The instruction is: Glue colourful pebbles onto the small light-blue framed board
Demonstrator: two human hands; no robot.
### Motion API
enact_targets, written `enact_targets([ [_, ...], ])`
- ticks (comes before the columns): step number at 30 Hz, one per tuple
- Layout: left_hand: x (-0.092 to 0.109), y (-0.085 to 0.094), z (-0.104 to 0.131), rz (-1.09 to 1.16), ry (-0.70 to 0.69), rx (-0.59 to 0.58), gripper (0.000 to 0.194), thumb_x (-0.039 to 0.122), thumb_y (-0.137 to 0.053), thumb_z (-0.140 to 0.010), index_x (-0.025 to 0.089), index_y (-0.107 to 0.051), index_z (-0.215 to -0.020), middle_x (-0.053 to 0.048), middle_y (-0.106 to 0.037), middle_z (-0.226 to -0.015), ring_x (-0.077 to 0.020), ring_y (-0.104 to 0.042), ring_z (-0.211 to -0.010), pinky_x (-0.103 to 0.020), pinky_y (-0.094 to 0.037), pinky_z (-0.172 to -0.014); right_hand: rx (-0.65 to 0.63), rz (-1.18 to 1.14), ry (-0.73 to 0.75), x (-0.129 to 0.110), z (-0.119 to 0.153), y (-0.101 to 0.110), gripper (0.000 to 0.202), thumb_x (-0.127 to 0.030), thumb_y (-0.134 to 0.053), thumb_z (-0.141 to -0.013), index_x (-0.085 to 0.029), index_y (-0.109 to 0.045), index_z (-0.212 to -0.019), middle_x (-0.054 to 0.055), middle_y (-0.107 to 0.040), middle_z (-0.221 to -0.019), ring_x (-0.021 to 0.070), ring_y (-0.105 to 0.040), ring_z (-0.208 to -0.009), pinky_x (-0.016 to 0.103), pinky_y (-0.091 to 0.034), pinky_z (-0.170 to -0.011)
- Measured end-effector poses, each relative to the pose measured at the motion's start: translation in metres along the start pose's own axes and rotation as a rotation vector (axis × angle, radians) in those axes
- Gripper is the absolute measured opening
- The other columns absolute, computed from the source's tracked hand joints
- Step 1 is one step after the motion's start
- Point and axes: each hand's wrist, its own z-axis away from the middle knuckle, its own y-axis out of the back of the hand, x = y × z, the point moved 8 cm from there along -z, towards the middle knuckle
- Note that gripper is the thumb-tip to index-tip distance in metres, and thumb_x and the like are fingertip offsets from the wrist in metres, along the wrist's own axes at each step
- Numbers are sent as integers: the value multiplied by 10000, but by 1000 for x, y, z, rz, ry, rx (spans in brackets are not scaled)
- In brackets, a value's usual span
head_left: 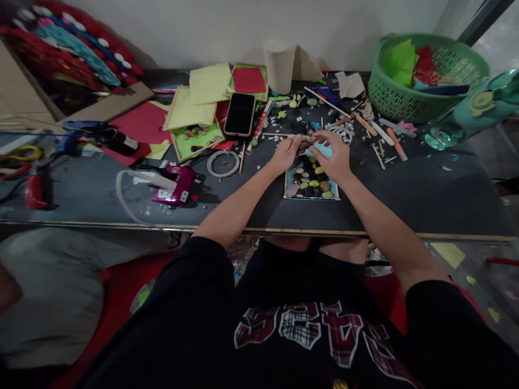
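Note:
A small framed panel (312, 192) with a light blue backing lies on the dark table in front of me. Black, yellow, brown and mauve pebbles (314, 183) cover its near part; bare blue shows under my fingers. Over the panel's far end, my left hand (286, 153) pinches what looks like a brown pebble (304, 145). My right hand (335, 156) comes in from the other side, fingers bent, its fingertips close to the same spot. Whatever sits between the right fingertips is too small to make out.
Left of the panel are a wire coil (223, 163), a purple device (174, 186) and a phone (239, 114). Paper scraps, sticks and markers (396, 144) litter the back. A green basket (430, 70) and a bottle (466, 116) stand right. Someone sits at left (52, 292).

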Motion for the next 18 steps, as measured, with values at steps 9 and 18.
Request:
enact_targets([
  [9, -9, -8, 0, 339, 89, -80, 709, 841, -683, -707, 167, -731, -922, 4, -527, -669, -79, -450, -572, -211, -316, -516, -44, -66, 37, -4, 1, -7, 465, -499, -537, -988, -292, -505, -1403, 36, -753, -1144, 275, -686, -1171, 592, -493, -1098],
  [18, 4, -10, 2, 293, 19, -159, 669, 807, -672, -754, 162, -730, -919, 28, -487, -656, -69, -392, -571, -220, -282, -555, -60, -42, 65, -4, -2, -9, 490, -526, -502, -998, -287, -458, -1424, 30, -740, -1057, 225, -671, -929, 501, -588, -929],
])
